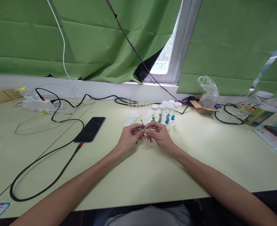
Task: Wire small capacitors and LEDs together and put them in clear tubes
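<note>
My left hand [128, 137] and my right hand [161, 135] meet over the table, fingertips nearly touching. Between them is a small blue piece [143, 127] with a thin stiff stem sticking up; its exact kind is too small to make out. Both hands are closed in a pinch around it, and the fingers hide most of it. Just behind my right hand stand several clear vials with white caps [154, 107], holding green and blue pieces on thin stems. Clear open tubes [139, 103] and loose white caps [134, 116] lie behind my left hand.
A black phone [90, 129] with a looping black cable [65, 185] lies to the left. Farther back left are a white power adapter [39, 105] and tangled cords. A small cardboard box [203, 109] with a plastic bag [209, 92] sits back right. The table's front edge is near my body.
</note>
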Demonstrator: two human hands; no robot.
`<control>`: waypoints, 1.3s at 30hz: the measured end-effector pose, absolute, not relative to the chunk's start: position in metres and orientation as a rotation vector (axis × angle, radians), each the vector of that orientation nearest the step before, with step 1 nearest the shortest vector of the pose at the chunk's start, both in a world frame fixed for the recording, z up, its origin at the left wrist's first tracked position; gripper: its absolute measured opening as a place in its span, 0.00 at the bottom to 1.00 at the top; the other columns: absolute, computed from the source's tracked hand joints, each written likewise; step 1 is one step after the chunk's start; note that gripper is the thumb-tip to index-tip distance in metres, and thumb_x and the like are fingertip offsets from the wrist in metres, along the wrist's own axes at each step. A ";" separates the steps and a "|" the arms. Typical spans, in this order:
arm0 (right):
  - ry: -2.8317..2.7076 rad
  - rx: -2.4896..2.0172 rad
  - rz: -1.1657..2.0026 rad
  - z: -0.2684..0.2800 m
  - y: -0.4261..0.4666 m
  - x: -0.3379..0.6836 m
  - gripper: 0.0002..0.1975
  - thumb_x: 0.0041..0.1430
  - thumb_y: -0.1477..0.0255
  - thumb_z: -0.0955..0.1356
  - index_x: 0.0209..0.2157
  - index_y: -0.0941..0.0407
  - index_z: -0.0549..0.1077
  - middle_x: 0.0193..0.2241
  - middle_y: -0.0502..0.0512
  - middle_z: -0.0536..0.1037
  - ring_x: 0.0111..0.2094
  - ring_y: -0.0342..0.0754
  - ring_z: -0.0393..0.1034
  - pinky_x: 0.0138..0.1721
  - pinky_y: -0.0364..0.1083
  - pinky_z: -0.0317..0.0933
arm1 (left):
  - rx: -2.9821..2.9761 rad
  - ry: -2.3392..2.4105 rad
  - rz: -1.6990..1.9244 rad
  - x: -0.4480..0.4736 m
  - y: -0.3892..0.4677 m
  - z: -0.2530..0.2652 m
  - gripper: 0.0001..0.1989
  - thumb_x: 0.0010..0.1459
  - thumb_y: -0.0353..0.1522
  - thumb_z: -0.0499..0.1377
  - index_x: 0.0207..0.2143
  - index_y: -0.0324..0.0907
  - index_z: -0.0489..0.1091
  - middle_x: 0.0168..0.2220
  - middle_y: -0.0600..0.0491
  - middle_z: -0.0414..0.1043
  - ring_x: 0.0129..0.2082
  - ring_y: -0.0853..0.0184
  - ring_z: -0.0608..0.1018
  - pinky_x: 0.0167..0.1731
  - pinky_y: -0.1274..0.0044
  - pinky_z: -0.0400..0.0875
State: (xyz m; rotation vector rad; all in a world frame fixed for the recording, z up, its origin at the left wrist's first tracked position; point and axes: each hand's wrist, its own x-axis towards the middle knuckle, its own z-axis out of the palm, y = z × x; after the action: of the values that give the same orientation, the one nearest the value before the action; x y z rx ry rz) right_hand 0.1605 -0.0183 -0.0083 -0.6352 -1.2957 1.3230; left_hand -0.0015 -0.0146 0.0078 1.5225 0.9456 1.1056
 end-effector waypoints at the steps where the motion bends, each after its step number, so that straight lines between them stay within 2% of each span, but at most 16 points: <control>1: -1.301 -0.639 1.329 -0.008 -0.019 0.161 0.13 0.52 0.65 0.77 0.34 0.56 0.75 0.24 0.47 0.74 0.20 0.40 0.66 0.23 0.42 0.59 | 1.515 0.945 1.109 -0.002 -0.014 0.008 0.22 0.49 0.47 0.69 0.37 0.38 0.78 0.28 0.48 0.78 0.27 0.65 0.76 0.29 0.73 0.71; 7: -1.320 -0.614 1.386 -0.003 -0.022 0.161 0.15 0.59 0.59 0.72 0.38 0.56 0.75 0.32 0.52 0.77 0.22 0.40 0.67 0.22 0.42 0.59 | 1.468 0.928 1.113 -0.002 -0.013 0.008 0.23 0.48 0.47 0.69 0.39 0.38 0.78 0.30 0.48 0.79 0.28 0.64 0.77 0.31 0.73 0.72; 13: -1.330 -0.612 1.346 -0.004 -0.021 0.161 0.13 0.61 0.60 0.71 0.39 0.56 0.75 0.33 0.52 0.78 0.21 0.40 0.68 0.22 0.42 0.59 | 1.461 0.922 1.104 -0.002 -0.013 0.007 0.23 0.49 0.46 0.69 0.40 0.38 0.79 0.30 0.47 0.79 0.29 0.63 0.78 0.31 0.72 0.73; 18: -1.353 -0.630 1.269 -0.004 -0.022 0.161 0.13 0.60 0.60 0.71 0.36 0.56 0.75 0.29 0.51 0.77 0.20 0.40 0.67 0.22 0.43 0.60 | 1.455 0.916 1.100 -0.002 -0.014 0.008 0.22 0.49 0.45 0.70 0.39 0.38 0.79 0.28 0.49 0.78 0.28 0.65 0.76 0.30 0.73 0.71; 26: -1.383 -0.661 1.178 0.000 -0.023 0.158 0.13 0.59 0.61 0.72 0.35 0.57 0.75 0.19 0.47 0.72 0.19 0.41 0.65 0.21 0.43 0.61 | 1.489 0.884 1.081 -0.002 -0.012 0.005 0.17 0.53 0.42 0.67 0.39 0.39 0.78 0.27 0.51 0.76 0.26 0.67 0.75 0.27 0.75 0.68; 39: -1.352 -0.727 1.124 0.003 -0.027 0.157 0.15 0.58 0.58 0.72 0.31 0.56 0.73 0.18 0.46 0.69 0.17 0.40 0.63 0.20 0.43 0.59 | 1.462 0.900 1.058 -0.001 -0.013 0.006 0.18 0.50 0.44 0.69 0.38 0.39 0.78 0.27 0.50 0.76 0.27 0.66 0.75 0.29 0.74 0.69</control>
State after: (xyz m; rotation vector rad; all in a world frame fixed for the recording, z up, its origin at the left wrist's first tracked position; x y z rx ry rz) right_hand 0.1567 -0.0268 0.0033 -0.7273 -1.3518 1.1242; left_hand -0.0007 -0.0130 0.0058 1.4618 0.8996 1.0581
